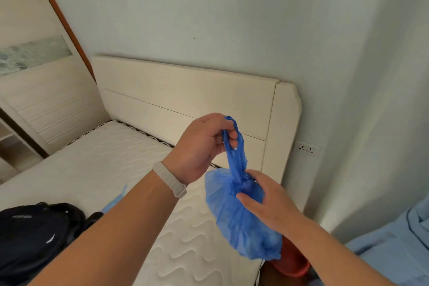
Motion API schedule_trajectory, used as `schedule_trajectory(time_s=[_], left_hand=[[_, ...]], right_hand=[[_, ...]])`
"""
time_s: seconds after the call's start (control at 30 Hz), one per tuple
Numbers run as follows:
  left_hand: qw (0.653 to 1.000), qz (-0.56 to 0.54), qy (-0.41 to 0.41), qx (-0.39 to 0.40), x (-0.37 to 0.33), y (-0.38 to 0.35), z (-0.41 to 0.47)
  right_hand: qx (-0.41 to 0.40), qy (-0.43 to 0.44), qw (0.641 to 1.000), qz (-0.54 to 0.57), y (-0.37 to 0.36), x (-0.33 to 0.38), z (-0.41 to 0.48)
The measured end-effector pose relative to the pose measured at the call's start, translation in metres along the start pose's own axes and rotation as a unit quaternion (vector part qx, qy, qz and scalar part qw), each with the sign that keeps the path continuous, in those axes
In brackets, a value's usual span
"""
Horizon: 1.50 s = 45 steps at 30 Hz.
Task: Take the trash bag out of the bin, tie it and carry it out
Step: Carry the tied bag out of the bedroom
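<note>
A blue trash bag [241,223] hangs in the air over the bed's right edge, bulging with its contents. Its two handles are drawn up into a narrow strand above a knot. My left hand [204,146] is shut on the handles at the top and holds them taut. My right hand [267,199] pinches the bag at the knot, thumb on the front. Below the bag, partly hidden by it and by my right forearm, a red bin [293,262] stands on the floor beside the bed.
A bare white mattress [104,165] fills the left and centre, with a cream headboard [185,95] against the wall. A black backpack [34,234] lies on the mattress at lower left, with a scrap of blue plastic [113,202] beside it. A wall socket [306,148] sits right of the headboard.
</note>
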<state>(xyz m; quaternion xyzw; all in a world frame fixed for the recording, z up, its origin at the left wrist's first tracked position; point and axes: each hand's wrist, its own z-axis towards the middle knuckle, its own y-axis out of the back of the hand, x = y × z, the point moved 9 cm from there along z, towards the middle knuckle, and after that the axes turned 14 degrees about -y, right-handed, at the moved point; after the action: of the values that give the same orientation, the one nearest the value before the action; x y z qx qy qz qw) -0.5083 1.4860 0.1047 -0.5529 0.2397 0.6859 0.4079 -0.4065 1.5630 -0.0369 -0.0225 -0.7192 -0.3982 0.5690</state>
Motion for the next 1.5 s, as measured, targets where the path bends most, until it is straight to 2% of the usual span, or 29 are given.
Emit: schedule_trajectory(time_s=[0.27, 0.47, 0.67, 0.87, 1.13, 1.3, 1.5], left_hand=[[0.999, 0.021, -0.023, 0.008, -0.024, 0.022, -0.063], [1.000, 0.020, -0.019, -0.010, -0.034, 0.046, -0.095], [0.997, 0.036, -0.001, -0.069, -0.043, 0.079, -0.137], [0.987, 0.096, -0.004, -0.128, -0.073, 0.133, -0.197], [0.975, 0.092, -0.007, -0.203, -0.121, 0.210, -0.339], [0.961, 0.100, -0.048, -0.254, -0.173, 0.267, -0.442], [0.931, 0.118, -0.076, -0.338, -0.223, 0.326, -0.581]], right_hand=[[-0.018, -0.002, 1.000, -0.020, -0.039, 0.018, -0.040], [0.003, 0.008, 0.999, -0.052, -0.061, 0.037, -0.067], [0.035, 0.045, 0.995, -0.080, -0.093, 0.058, -0.089], [0.060, 0.099, 0.991, -0.061, -0.148, 0.112, -0.116], [0.120, 0.179, 0.975, -0.049, -0.266, 0.196, -0.199], [0.141, 0.226, 0.964, -0.026, -0.335, 0.253, -0.275], [0.225, 0.268, 0.937, -0.005, -0.426, 0.308, -0.369]])
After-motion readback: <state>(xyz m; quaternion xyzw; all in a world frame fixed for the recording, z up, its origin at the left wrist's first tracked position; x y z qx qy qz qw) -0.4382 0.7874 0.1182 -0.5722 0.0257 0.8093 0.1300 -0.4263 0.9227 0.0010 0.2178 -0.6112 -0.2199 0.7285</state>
